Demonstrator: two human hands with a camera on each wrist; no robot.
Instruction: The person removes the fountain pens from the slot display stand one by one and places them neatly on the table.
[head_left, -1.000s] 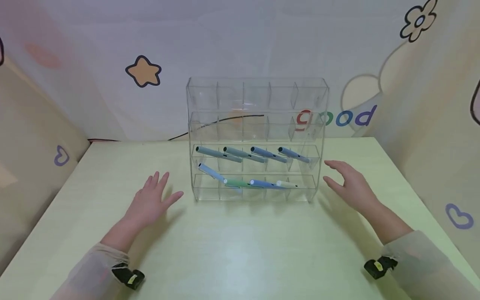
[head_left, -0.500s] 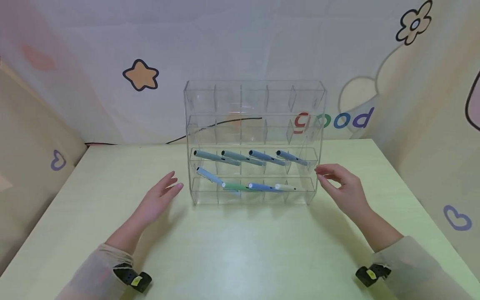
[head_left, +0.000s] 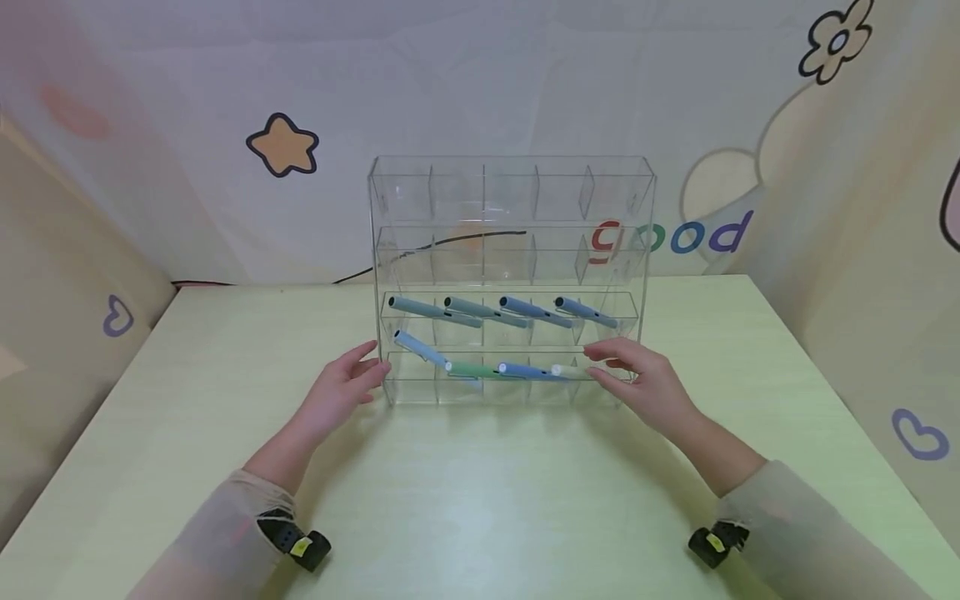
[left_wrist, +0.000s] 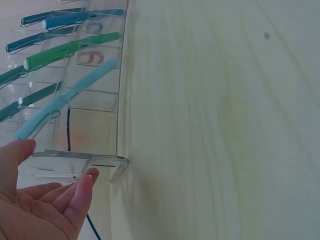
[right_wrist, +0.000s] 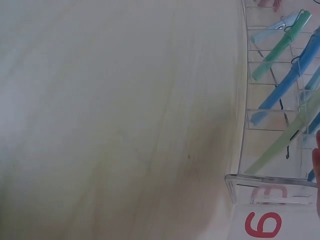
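A transparent stand (head_left: 483, 175) with stepped, divided tiers holds several capped pens. My left hand (head_left: 335, 396) is at the stand's left side, thumb and fingers spread on either side of the side panel in the left wrist view. Closest to that thumb is a light blue pen (left_wrist: 67, 99), tilted steeper than its neighbours. My right hand (head_left: 652, 383) reaches over the right end of the lowest filled tier. Its thumb and index finger are parted around the cap end of a pale green pen (head_left: 568, 372); only fingertips (right_wrist: 317, 155) show in the right wrist view.
Beside the pale pen lie a blue pen (head_left: 528, 372) and a green pen (head_left: 471, 369). Behind them, the tier above bears teal pens (head_left: 416, 308) and blue ones (head_left: 585, 312). The light wooden table (head_left: 465, 500) ends at a printed curtain (head_left: 525, 83).
My right hand has moved left from beyond the stand to the pale green pen. My left hand has turned and come right, up to the stand's left side. The pens stay in place.
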